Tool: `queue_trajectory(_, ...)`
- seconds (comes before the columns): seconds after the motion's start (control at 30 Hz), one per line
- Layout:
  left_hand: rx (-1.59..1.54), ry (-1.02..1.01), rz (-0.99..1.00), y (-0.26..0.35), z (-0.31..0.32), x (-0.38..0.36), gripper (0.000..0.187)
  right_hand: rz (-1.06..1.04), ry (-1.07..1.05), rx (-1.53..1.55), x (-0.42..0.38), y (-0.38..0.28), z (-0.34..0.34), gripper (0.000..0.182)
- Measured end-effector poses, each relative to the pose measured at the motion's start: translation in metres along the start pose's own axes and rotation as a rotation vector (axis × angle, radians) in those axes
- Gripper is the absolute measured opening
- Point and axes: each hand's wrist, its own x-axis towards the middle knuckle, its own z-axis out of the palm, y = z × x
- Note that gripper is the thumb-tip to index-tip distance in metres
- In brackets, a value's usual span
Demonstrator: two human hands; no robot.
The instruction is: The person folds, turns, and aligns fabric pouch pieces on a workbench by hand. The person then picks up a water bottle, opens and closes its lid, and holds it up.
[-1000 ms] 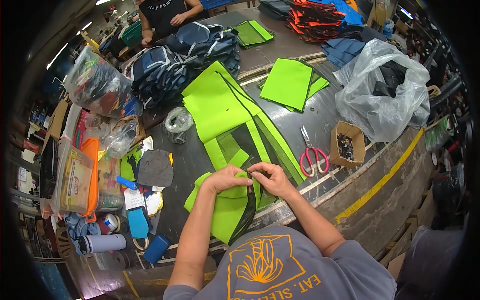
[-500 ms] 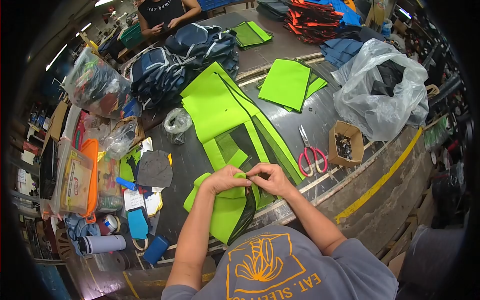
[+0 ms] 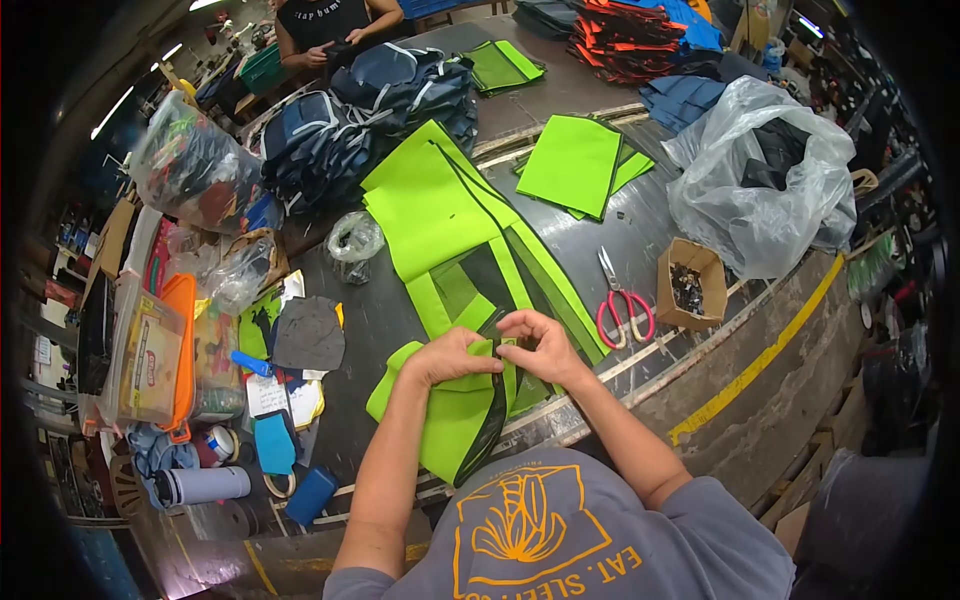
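Lime green fabric with black mesh and dark edging (image 3: 445,425) lies bunched at the near edge of the dark table. My left hand (image 3: 452,358) pinches its upper edge between thumb and fingers. Close on the right, my right hand (image 3: 538,350) has thumb and fingertips curled at a dark-edged strip of the same fabric; a small part there is too tiny to make out. Beyond my hands a larger green piece with mesh panels (image 3: 430,215) stretches away. Pink-handled scissors (image 3: 624,312) lie to the right, next to a cardboard box of small dark parts (image 3: 692,285).
Green panels (image 3: 570,165) and a plastic bag (image 3: 760,190) lie farther right. Navy bundles (image 3: 385,95) are piled at the back left, with a person (image 3: 335,30) behind them. A bottle (image 3: 205,486), bins (image 3: 150,355) and a blue block (image 3: 312,497) stand left.
My right hand's fingers have lifted and spread slightly from the fabric edge, showing more of the strip between my hands. My left hand stays nearly still. The other person's hands have shifted.
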Motion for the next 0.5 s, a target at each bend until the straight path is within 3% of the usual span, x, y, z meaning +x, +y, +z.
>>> queue_trajectory(0.13,-0.022,0.012,0.015,0.0025,0.0021,-0.0011,0.027,0.053,-0.073,-0.038,0.0011,0.0007,-0.0057,0.04)
queue_trajectory(0.5,-0.07,0.031,-0.013,0.0024,0.0023,-0.0024,0.026,-0.007,-0.029,-0.041,-0.0016,-0.0005,-0.0018,0.036)
